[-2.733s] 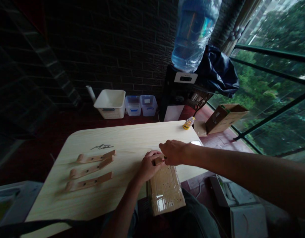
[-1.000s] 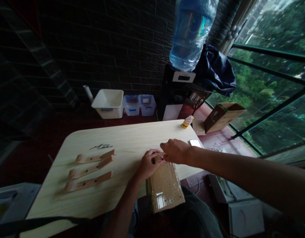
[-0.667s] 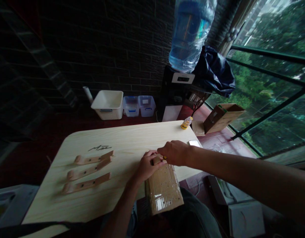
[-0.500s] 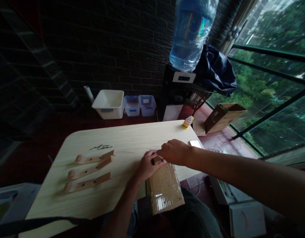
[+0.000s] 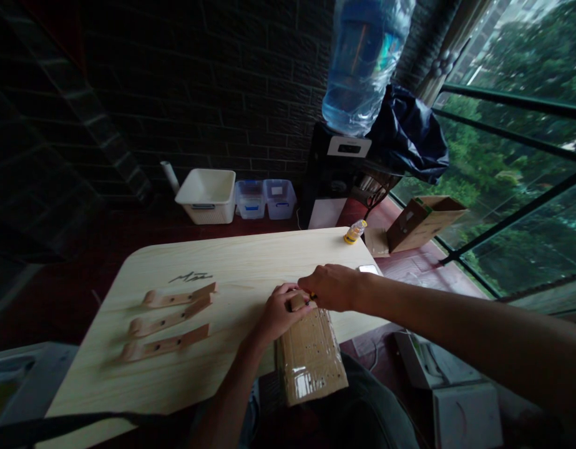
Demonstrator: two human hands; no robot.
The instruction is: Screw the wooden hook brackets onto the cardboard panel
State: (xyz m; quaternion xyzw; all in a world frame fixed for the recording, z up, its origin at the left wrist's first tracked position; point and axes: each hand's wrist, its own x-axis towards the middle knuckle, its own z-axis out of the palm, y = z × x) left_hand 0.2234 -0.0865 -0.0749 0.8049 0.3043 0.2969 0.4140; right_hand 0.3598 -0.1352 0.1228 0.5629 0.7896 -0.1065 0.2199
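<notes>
My left hand [image 5: 279, 315] is closed around a small tan wooden piece [image 5: 297, 303], pressing it on the upper end of a tape-wrapped cardboard block [image 5: 311, 358]. Touching the same spot from the right, my right hand [image 5: 332, 287] is closed in a fist. A bit of yellow shows under its fingers, and the rest of what it grips is hidden. On the left of the table lie three similar tan wooden pieces [image 5: 170, 343] with dark spots along them. Behind these is a scatter of thin dark bits [image 5: 191, 277], too small to name.
The pale wooden table [image 5: 250, 262] carries a clear bottle with yellow ends [image 5: 355, 232] and a white flat object [image 5: 368, 269] at its right edge. Beyond stand a cream basket [image 5: 207, 196], clear bins [image 5: 279, 199], a water dispenser [image 5: 348, 148] and an open cardboard box [image 5: 421, 221].
My right hand has turned slightly at the wooden piece, and a yellow part now shows under its fingers. My left hand and the cardboard block stay put.
</notes>
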